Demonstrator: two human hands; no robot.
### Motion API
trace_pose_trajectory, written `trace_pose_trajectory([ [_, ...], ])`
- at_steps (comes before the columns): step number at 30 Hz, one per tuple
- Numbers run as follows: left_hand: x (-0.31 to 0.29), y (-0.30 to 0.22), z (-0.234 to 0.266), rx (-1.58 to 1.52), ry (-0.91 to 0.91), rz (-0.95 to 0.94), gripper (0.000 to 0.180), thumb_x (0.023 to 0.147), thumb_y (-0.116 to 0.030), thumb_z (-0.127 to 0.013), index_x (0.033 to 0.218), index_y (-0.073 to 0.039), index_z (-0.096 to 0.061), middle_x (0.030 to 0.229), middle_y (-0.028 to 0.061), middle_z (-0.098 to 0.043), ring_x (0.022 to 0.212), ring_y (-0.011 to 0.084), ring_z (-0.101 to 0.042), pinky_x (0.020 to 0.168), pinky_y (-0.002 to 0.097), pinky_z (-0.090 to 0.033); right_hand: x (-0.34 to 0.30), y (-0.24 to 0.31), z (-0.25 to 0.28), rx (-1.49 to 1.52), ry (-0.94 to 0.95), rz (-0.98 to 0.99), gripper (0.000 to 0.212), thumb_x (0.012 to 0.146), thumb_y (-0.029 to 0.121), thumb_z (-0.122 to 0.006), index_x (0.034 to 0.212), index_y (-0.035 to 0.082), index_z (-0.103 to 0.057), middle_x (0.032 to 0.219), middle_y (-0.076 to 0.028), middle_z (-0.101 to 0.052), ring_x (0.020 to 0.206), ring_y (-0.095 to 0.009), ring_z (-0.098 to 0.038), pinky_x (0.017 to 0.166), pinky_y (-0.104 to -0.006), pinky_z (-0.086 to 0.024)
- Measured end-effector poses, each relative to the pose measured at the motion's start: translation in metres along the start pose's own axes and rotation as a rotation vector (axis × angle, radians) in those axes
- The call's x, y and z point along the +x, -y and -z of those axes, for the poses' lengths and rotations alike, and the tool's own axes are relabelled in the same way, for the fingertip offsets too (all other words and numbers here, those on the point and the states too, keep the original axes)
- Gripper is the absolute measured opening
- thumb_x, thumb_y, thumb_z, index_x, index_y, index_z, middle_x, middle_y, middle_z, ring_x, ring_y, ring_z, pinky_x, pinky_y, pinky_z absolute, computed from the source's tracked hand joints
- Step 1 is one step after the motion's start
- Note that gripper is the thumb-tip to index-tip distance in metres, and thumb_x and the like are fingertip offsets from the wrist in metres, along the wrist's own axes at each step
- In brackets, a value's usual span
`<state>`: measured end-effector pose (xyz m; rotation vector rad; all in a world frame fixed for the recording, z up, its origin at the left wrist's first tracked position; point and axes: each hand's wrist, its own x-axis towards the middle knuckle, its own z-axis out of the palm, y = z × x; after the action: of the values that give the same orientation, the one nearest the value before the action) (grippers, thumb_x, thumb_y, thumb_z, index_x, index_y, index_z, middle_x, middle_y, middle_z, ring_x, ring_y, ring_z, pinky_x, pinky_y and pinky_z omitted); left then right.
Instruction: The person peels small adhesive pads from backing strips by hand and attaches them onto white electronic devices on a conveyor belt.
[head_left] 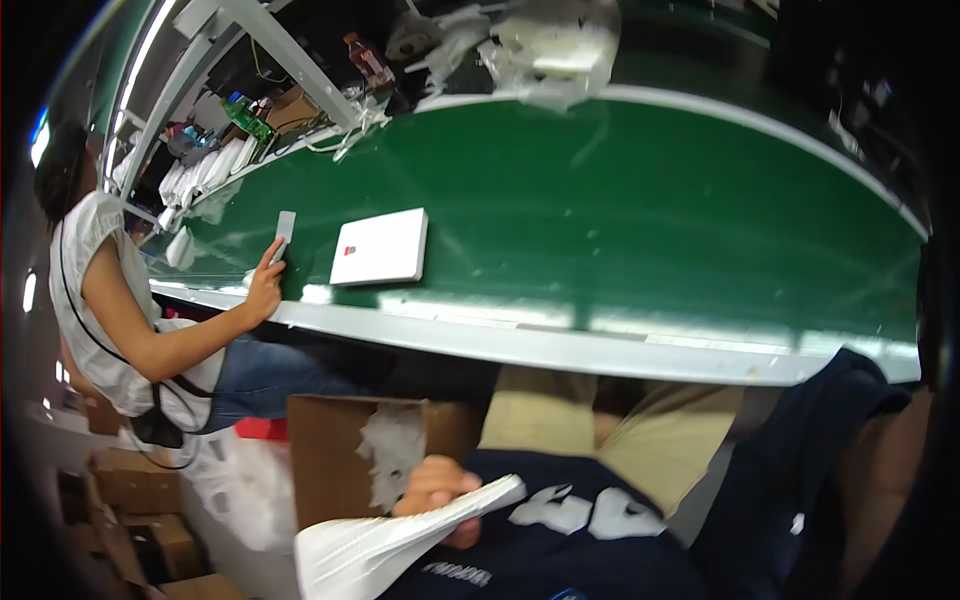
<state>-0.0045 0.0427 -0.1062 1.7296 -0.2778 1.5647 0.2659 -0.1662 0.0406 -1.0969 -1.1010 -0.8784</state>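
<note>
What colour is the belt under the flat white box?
Dark green belt, seen best in the head view.

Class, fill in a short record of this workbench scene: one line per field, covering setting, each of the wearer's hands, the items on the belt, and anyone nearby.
Setting: long green conveyor belt with a pale edge
Left hand: grips a white foam bag over the lap
Right hand: not in view
On belt: flat white box
Nearby: a co-worker's hand holds a small grey slab on the belt
Below belt: open cardboard box
</note>
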Motion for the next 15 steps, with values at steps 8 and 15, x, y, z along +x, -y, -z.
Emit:
trace_pose_trajectory([
  [8, -0.027, -0.012, 0.048, 0.047, 0.120, 0.036, 0.045, 0.080, -0.025, -0.068, 0.102, 0.000, -0.038, 0.075, 0.0113, -0.050, 0.061, 0.0177, -0.047, 0.054, 0.0282, -0.038, -0.038, -0.032, 0.028, -0.258, -0.051, -0.245, 0.047, 0.078, 0.023, -0.067, 0.115, 0.005, -0.045, 0.109, -0.015, -0.053, 0.100, -0.027, -0.046, 0.096, -0.0477, -0.038],
  [15, -0.004, 0.007, 0.010, 0.007, 0.015, 0.031, 0.034, 0.082, -0.016, -0.066, 0.106, -0.001, -0.048, 0.082, 0.0146, -0.063, 0.066, 0.0214, -0.060, 0.054, 0.0297, -0.045, -0.032, -0.026, 0.028, -0.319, -0.150, -0.164, 0.042, 0.079, 0.026, -0.067, 0.110, 0.008, -0.046, 0.103, -0.012, -0.055, 0.093, -0.025, -0.047, 0.094, -0.0493, -0.039],
])
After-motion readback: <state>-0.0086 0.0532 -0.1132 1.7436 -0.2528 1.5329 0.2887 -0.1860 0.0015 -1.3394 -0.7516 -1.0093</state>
